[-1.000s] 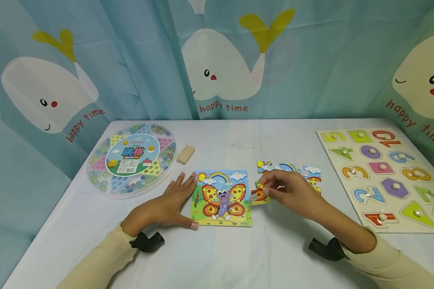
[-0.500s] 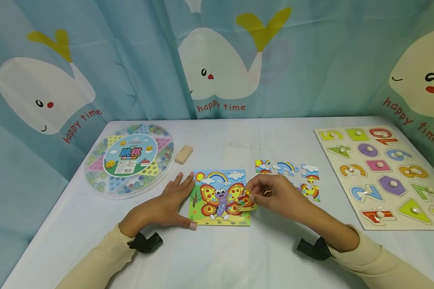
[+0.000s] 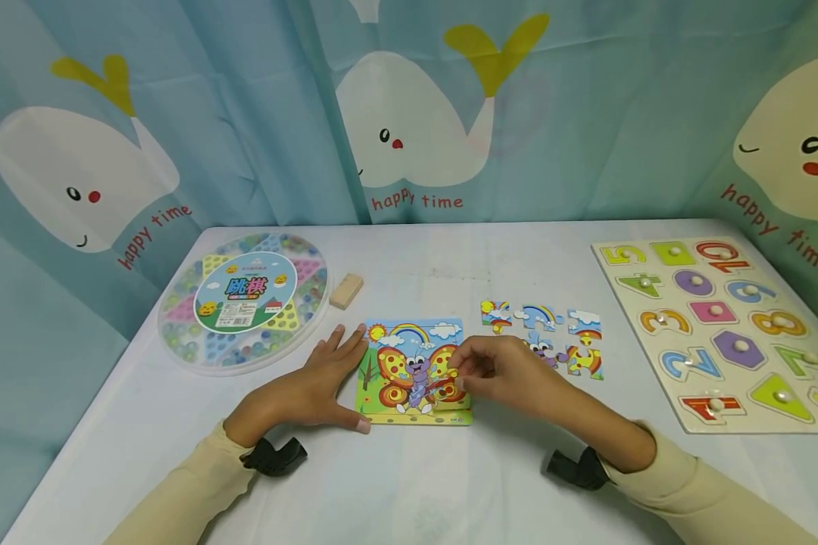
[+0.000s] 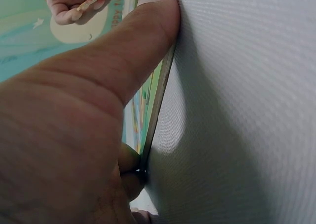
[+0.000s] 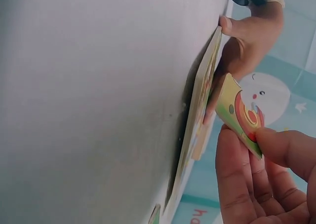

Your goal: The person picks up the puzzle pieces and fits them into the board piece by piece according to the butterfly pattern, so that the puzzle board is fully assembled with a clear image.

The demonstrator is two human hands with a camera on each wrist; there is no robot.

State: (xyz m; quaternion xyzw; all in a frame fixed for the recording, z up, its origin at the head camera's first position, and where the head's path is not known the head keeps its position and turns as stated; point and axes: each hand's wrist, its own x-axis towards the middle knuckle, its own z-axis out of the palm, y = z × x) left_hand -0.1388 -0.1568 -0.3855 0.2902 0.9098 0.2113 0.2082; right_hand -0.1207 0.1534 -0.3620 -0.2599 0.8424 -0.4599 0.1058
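Note:
In the head view my left hand [image 3: 310,387] lies with spread fingers along the left side of a square butterfly puzzle board [image 3: 409,352]. Its thumb touches the lower left corner and its fingertips reach the upper left one. My right hand [image 3: 507,369] pinches a jigsaw piece [image 5: 242,115] between thumb and fingers, over the board's right side. In the right wrist view the piece is tilted above the board and shows a red and orange swirl on yellow-green. Part of it is hidden by the fingers in the head view.
Several loose jigsaw pieces [image 3: 584,362] lie right of the board, partly behind my right hand. A wooden block [image 3: 346,291] and a round Chinese checkers box [image 3: 245,303] sit at the left. A number-and-shape peg board [image 3: 716,333] lies at the right. A whale-print curtain [image 3: 409,121] hangs behind.
My right hand has carried the jigsaw piece leftward from beside the board to over its right side, uncovering some loose pieces. The left hand stays at the board's left edge.

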